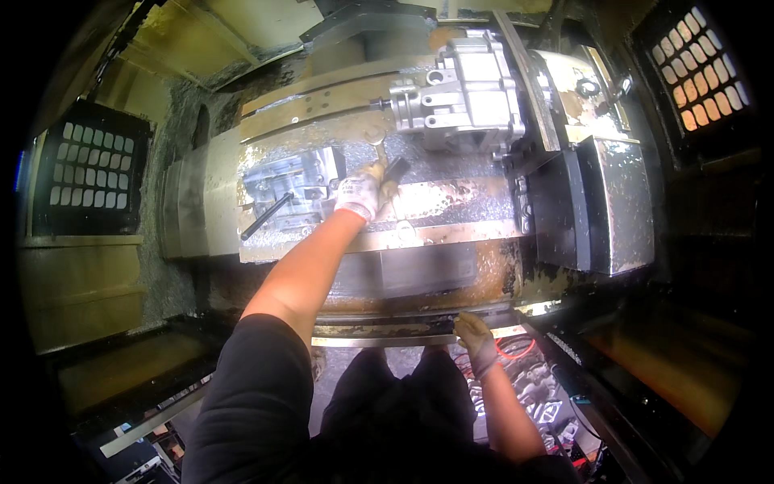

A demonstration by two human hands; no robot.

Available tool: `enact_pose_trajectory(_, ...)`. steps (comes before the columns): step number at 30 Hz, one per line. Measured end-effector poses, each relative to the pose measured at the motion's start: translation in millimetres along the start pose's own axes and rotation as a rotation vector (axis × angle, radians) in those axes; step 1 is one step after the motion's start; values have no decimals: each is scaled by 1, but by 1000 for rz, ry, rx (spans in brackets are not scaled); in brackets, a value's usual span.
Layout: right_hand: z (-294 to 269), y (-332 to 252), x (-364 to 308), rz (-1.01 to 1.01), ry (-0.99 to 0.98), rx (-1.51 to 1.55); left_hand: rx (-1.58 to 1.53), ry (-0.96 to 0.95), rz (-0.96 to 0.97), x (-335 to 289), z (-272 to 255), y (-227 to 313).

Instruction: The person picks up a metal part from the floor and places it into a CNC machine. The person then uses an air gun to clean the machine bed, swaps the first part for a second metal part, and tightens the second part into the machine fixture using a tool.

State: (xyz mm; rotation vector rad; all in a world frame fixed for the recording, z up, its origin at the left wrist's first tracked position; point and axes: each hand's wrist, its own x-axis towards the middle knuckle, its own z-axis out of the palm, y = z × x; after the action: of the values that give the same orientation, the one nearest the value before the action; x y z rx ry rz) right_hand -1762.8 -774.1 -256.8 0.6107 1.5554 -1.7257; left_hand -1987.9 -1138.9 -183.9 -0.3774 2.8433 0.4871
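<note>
**Inspector:** One view only, from the head camera. The left hand [360, 191], gloved, is stretched to centre frame inside a machine enclosure. Its grip is closed around a dark-handled tool [393, 170], perhaps a brush or air nozzle; I cannot tell which. The tool's tip sits just below the grey cast metal housing [461, 90] clamped in the upper centre.

**Supervisor:** And the other hand?

**Inspector:** The right hand [476, 337], also gloved, rests at lower centre on the metal rail [379, 335] at the machine's front edge, fingers curled over it. It has nothing else in it.

**Supervisor:** Risks?

**Inspector:** In my judgement, the reach is long and the fixture plate [294, 187] at centre left is wet and strewn with chips; a slip could bring the forearm against sharp edges. The loose black rod [266, 216] lying on that plate could be knocked off.

**Supervisor:** Labels or signs?

**Inspector:** None legible. Two dark mesh window panels show, one at the left edge [90, 165] with pale openings, one at upper right [700, 66] glowing orange. More castings [536, 395] lie at lower right, beside an orange cable loop [516, 348].
</note>
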Motion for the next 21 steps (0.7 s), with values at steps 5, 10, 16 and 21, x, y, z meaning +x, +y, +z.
enact_pose_trajectory(5,7,-20,-10,-34,-24,-71,-638,208,-291,-6,26,-26)
enact_pose_trajectory(10,8,-24,-16,21,35,3,-981,317,-345,1,-10,-44)
enact_pose_trajectory(16,3,4,-7,-18,-10,-24,-955,221,-142,5,-134,-2)
enact_pose_trajectory(21,10,2,-7,-50,-38,61,-808,204,-78,59,-134,1)
